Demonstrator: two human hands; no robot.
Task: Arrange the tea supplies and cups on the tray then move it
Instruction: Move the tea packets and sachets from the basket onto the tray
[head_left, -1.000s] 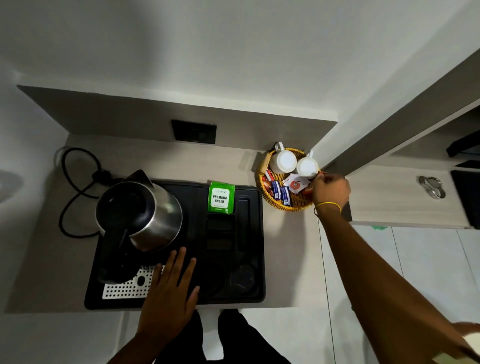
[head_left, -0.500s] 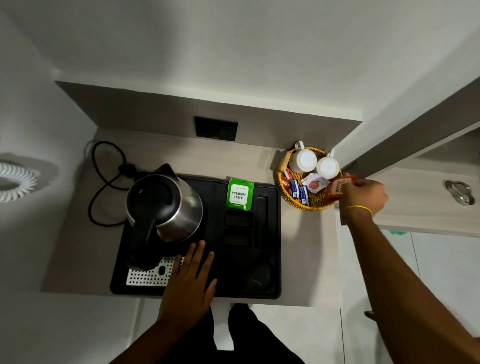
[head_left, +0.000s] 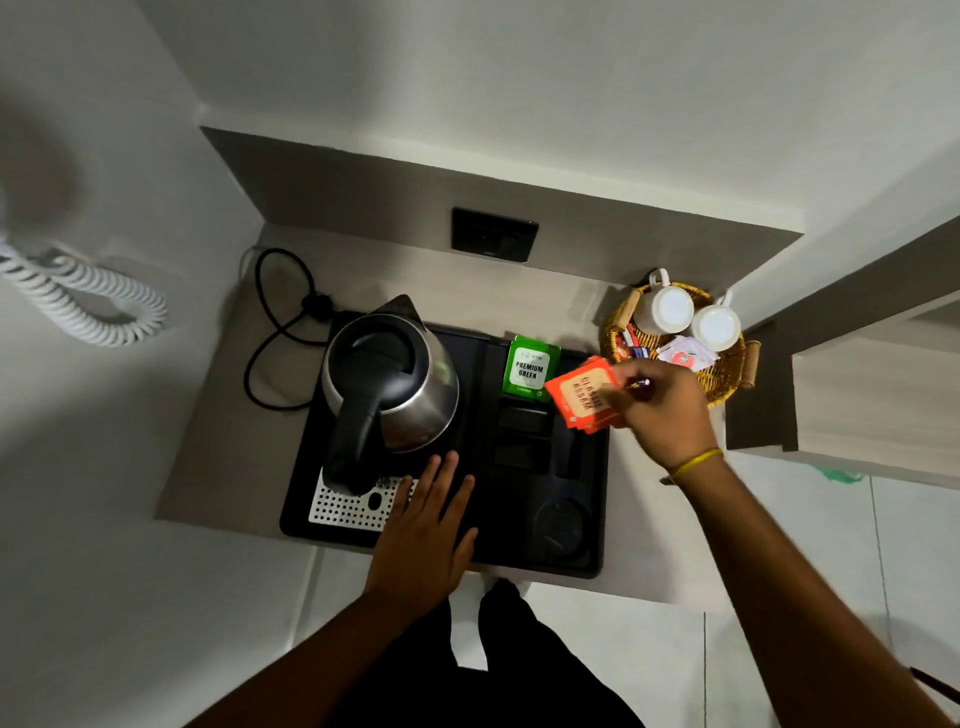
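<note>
The orange tea packets are pinched in the right hand, fingers clamped on them, above the right-hand slots of the black tray, beside the green tea packet. The left hand is spread flat on the tray, fingers apart. The packets are best slid upright into a free slot; two cups wait in the wicker basket.

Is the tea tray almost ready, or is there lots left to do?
Not nearly ready. Done: the green tea packet stands in a slot on the black tray, beside the kettle. In hand: the right hand holds orange tea packets over the tray, while the left hand rests flat on it. Left: both white cups and the small sachets sit in the wicker basket.
</note>
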